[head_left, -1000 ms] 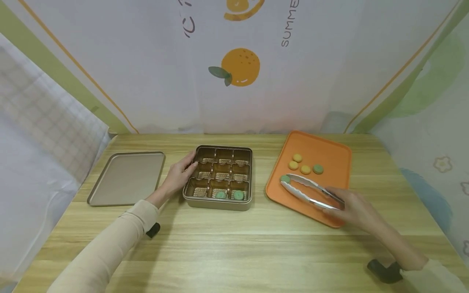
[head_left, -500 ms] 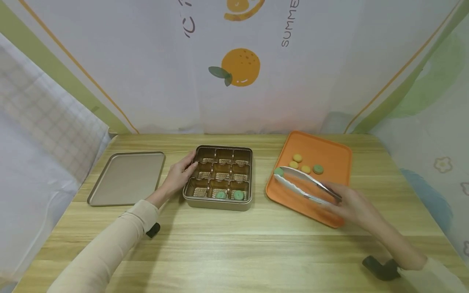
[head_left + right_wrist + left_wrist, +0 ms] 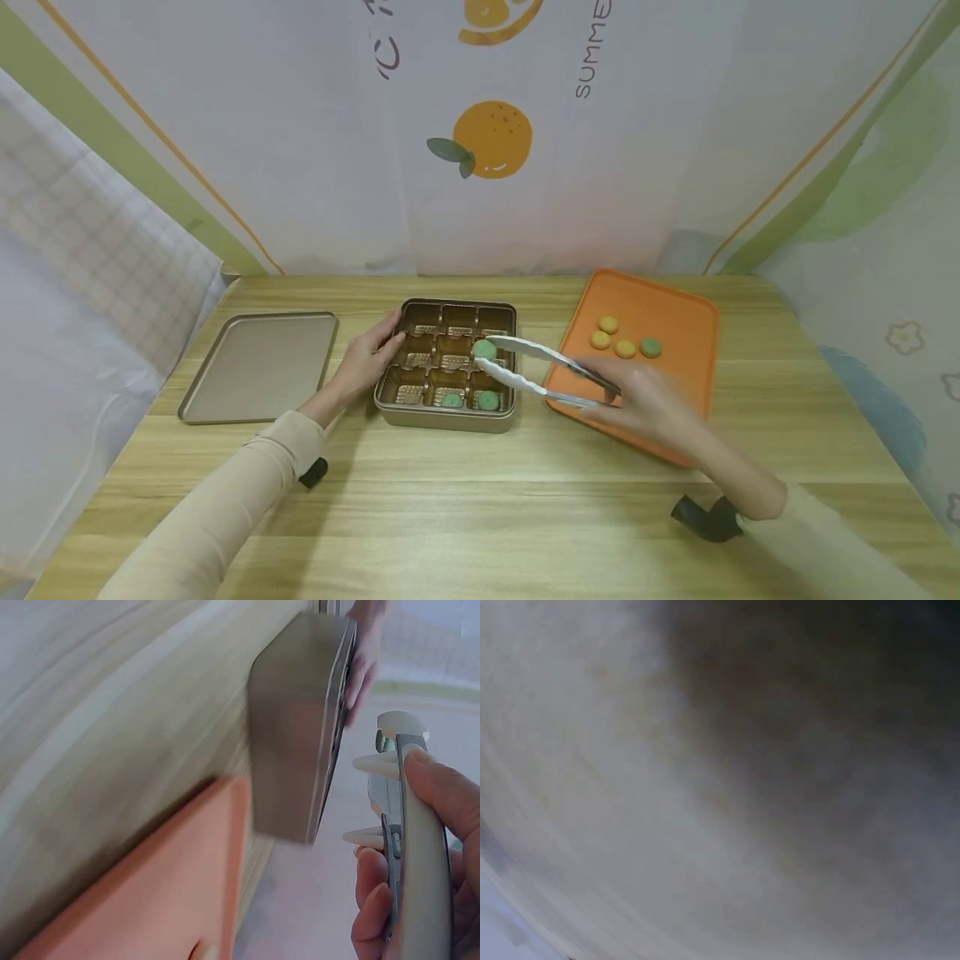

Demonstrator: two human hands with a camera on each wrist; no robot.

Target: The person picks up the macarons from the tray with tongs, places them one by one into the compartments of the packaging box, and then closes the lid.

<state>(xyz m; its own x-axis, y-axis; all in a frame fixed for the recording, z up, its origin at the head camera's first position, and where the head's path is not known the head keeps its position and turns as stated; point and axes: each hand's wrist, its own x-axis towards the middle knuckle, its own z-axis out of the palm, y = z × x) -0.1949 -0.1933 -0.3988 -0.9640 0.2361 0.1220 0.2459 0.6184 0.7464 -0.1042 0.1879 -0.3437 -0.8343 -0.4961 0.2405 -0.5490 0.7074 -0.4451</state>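
My left hand (image 3: 367,358) rests against the left side of a square tin (image 3: 450,418), fingers fairly straight at its rim. Inside is a brown insert with several compartments; two green cookies (image 3: 488,401) (image 3: 452,401) lie in the front row, middle and right. My right hand (image 3: 645,404) grips metal tongs (image 3: 525,385), fingers and thumb around the handles. Between the tong tips a third green cookie (image 3: 484,350) is pinched, over the middle row's right side. In the right wrist view, the hand (image 3: 457,847) holds the tongs (image 3: 424,877) beside the tin (image 3: 289,742).
An orange tray (image 3: 675,312) on the right bears several yellow cookies (image 3: 625,348) and one green cookie (image 3: 650,347). A flat tan tray (image 3: 262,367) lies left of the tin. Behind the table (image 3: 450,517) hangs a printed curtain. The left wrist view is blurred.
The right hand has moved left with the tongs, carrying the green cookie from the orange tray to above the tin. The left hand and the tin have stayed in place.
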